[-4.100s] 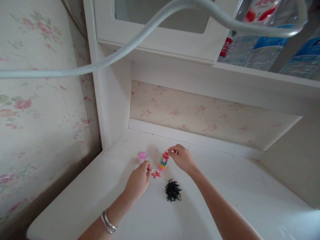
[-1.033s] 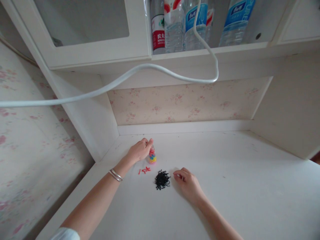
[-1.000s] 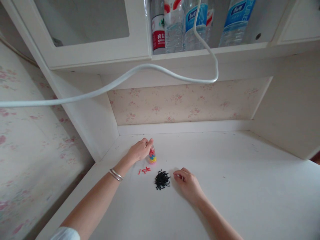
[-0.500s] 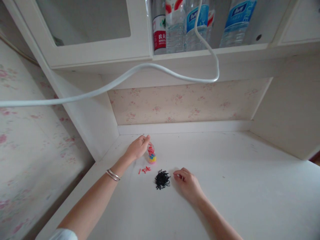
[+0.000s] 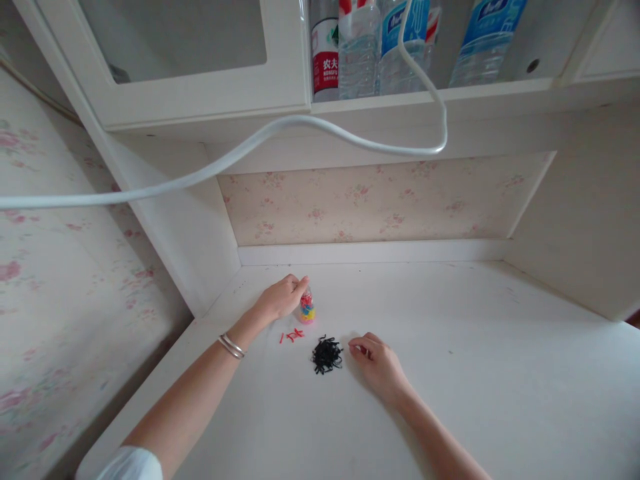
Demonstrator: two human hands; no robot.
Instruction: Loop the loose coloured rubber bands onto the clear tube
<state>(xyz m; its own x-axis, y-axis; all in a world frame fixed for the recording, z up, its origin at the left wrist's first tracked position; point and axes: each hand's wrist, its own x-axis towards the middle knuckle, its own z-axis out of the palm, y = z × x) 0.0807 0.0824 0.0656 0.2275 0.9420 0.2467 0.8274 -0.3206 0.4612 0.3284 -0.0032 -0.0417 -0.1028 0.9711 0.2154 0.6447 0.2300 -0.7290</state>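
The person has two arms in view. The left hand (image 5: 280,301) and the right hand (image 5: 377,360) are both bare. On the left wrist sit two thin, shiny silver bangles (image 5: 231,346), round like little hoops and close together. Higher up the left arm is the edge of a white sleeve (image 5: 129,463). The right arm is bare as far as it shows.

On the desk (image 5: 450,373), a small bottle (image 5: 307,308) stands behind and slightly left of the heap of bands (image 5: 327,354), with the left hand (image 5: 279,300) on its top. A few loose bands (image 5: 292,335) lie left of the heap, and the right hand (image 5: 379,360) rests just right of it. Water bottles (image 5: 370,47) stand on a shelf (image 5: 490,93) high behind the heap.
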